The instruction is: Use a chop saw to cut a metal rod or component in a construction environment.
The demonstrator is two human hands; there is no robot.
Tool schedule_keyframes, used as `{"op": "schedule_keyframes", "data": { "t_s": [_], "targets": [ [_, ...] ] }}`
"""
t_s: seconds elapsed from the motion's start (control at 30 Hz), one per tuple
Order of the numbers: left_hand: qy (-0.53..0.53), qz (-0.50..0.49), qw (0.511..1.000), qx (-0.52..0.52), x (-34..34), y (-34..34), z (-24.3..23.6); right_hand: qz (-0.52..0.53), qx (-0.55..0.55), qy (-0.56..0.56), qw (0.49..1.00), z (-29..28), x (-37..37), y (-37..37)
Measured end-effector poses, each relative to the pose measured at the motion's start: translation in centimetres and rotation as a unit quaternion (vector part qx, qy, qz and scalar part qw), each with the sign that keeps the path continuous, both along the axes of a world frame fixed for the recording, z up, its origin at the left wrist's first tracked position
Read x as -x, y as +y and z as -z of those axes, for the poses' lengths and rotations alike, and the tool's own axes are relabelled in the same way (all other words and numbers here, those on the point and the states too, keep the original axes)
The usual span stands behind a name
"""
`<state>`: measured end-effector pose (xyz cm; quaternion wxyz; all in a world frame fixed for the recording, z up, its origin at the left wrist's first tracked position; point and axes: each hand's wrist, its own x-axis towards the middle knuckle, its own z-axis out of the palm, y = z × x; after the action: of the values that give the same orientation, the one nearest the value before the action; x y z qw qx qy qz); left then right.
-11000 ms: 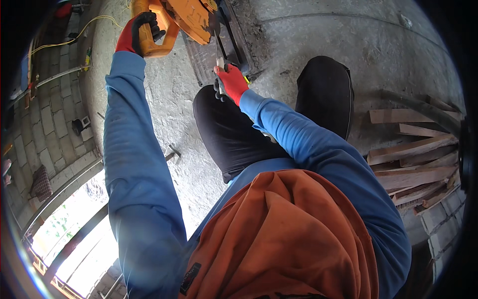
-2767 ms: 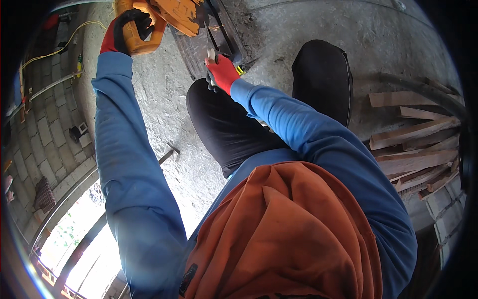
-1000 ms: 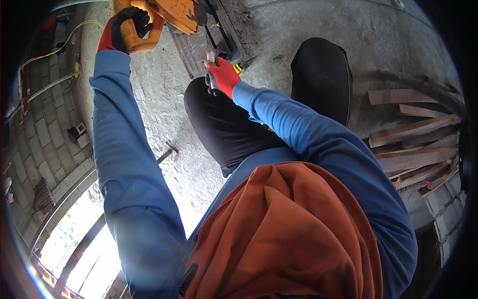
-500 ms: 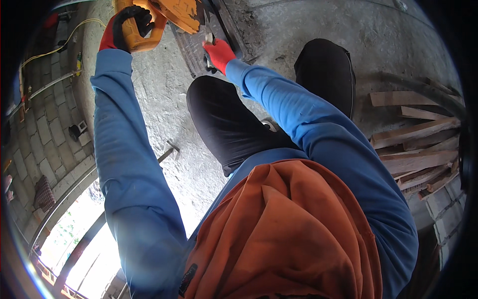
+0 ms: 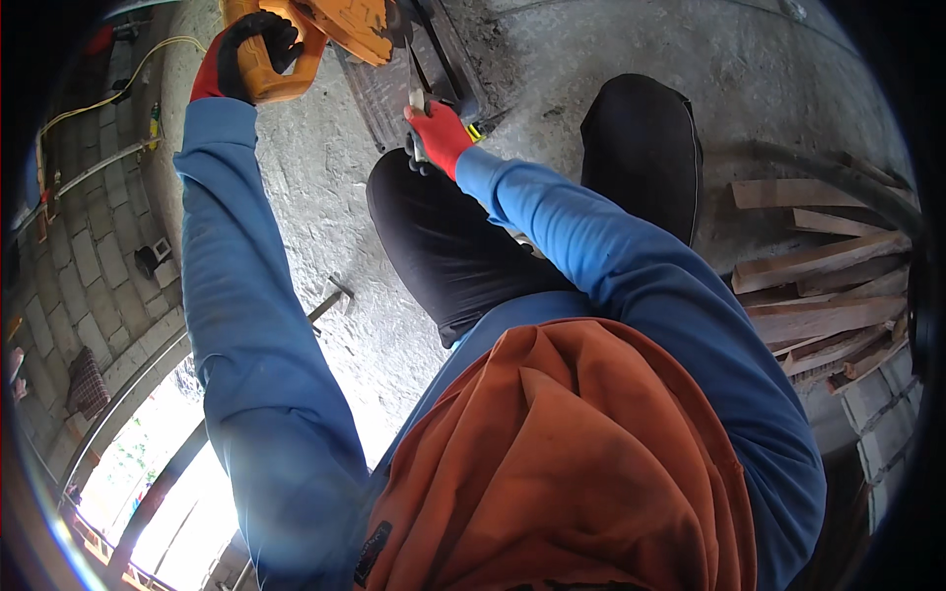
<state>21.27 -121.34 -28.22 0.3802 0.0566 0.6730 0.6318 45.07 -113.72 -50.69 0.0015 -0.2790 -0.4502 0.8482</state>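
Note:
My left hand (image 5: 258, 54), in a red and black glove, is wrapped round the handle of an orange cut-off saw (image 5: 280, 84) at the upper left. The saw's orange guard (image 5: 357, 28) leans over a dark metal base (image 5: 370, 103). My right hand (image 5: 436, 133), gloved alike, is closed round a thin, pale metal strip (image 5: 415, 84) whose narrow end points up beside the guard. Just beyond my right wrist shows a small yellow and black object (image 5: 477, 131), mostly hidden. The saw's upper part runs out of the picture.
A hammer (image 5: 330, 303) lies on the rough concrete floor (image 5: 325, 197) left of my knees. Several wooden boards (image 5: 818, 266) are stacked at the right. A yellow cable (image 5: 123, 89) runs along the left, near a block wall (image 5: 99, 246).
My right hand has drawn a little down and to the right with the metal strip, and more of the strip shows. The yellow and black object has come into sight. My left hand stays on the handle.

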Motion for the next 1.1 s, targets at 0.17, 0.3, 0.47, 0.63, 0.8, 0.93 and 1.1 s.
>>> {"op": "schedule_keyframes", "data": {
  "t_s": [0.17,0.3,0.47,0.63,0.8,0.93,1.1],
  "targets": [
    [0.033,-0.006,0.999,0.018,0.0,-0.3,-0.3,-0.019,0.035,-0.013,0.999,-0.9,-0.9,-0.2],
    [0.046,-0.020,0.999,0.020,-1.0,1.1,0.2,0.014,-0.061,0.000,0.998,1.0,0.0,-0.1],
    [0.040,0.040,0.998,0.005,-0.1,-0.3,0.2,0.003,-0.050,-0.007,0.999,0.7,1.5,-0.1],
    [-0.014,0.069,0.997,-0.015,1.1,-0.3,0.6,0.004,-0.173,-0.029,0.984,0.5,4.5,2.0],
    [0.020,0.024,0.999,-0.014,-0.3,0.4,0.8,-0.011,-0.178,-0.047,0.983,0.4,3.9,2.1],
    [0.025,-0.049,0.998,-0.005,-2.0,0.9,0.0,-0.010,-0.015,0.006,1.000,-0.1,0.2,-0.2],
    [0.044,0.013,0.999,-0.001,-1.4,1.0,0.0,0.005,-0.042,-0.009,0.999,0.3,0.4,-0.4]
  ]
}}
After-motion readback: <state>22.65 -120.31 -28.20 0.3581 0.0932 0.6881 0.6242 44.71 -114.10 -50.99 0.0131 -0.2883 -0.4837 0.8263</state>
